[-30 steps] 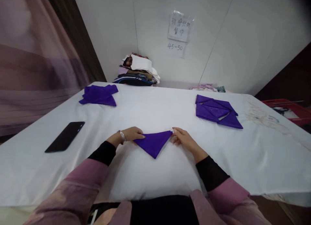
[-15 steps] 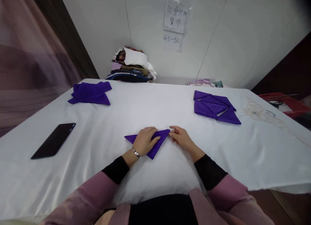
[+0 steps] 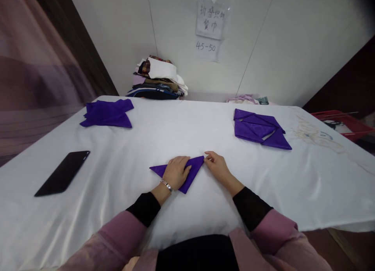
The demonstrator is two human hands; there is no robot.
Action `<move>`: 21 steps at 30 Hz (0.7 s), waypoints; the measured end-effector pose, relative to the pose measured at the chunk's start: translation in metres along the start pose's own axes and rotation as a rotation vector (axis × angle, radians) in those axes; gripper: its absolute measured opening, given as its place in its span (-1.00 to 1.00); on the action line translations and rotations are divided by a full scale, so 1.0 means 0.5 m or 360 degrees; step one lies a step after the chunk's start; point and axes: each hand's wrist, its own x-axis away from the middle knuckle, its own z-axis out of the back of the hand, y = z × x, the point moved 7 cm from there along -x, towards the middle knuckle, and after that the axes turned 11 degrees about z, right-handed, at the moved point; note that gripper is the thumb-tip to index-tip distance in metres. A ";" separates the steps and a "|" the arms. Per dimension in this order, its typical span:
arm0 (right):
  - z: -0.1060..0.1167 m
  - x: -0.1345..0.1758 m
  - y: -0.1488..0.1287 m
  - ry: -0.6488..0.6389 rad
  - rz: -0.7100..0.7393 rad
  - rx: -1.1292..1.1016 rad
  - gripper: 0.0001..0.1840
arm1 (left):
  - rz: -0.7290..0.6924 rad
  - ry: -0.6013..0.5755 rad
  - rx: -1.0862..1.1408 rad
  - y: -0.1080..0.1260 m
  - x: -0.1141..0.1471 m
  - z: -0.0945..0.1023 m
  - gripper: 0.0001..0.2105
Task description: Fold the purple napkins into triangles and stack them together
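Note:
A purple napkin [image 3: 194,167], folded into a triangle, lies on the white tablecloth in front of me. Across its middle rests my left hand [image 3: 176,172], flat and open, with the thumb pointing right. My right hand [image 3: 216,164] is at the napkin's right corner, thumb and fingertips pinched together on the tip. The napkin's left point sticks out past my left hand, and its lower corner points towards me. Part of its surface is hidden under my left palm.
Purple napkins [image 3: 107,114] lie at the far left, folded purple napkins [image 3: 254,127] at the far right. A black phone-like slab [image 3: 63,173] is on the left of the tablecloth [image 3: 181,124]. Behind stands a clothes pile [image 3: 159,77]; a red basket [image 3: 359,126] is off the right edge.
My left hand has shifted slightly on the napkin, its wrist moving a little right and down. My right fingertips have closed at the right corner. The view has tilted slightly.

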 end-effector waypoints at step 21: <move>-0.049 0.001 0.007 -0.0238 -0.0513 -0.0627 -0.72 | -0.0047 0.0074 0.0173 0.004 -0.004 0.008 -0.74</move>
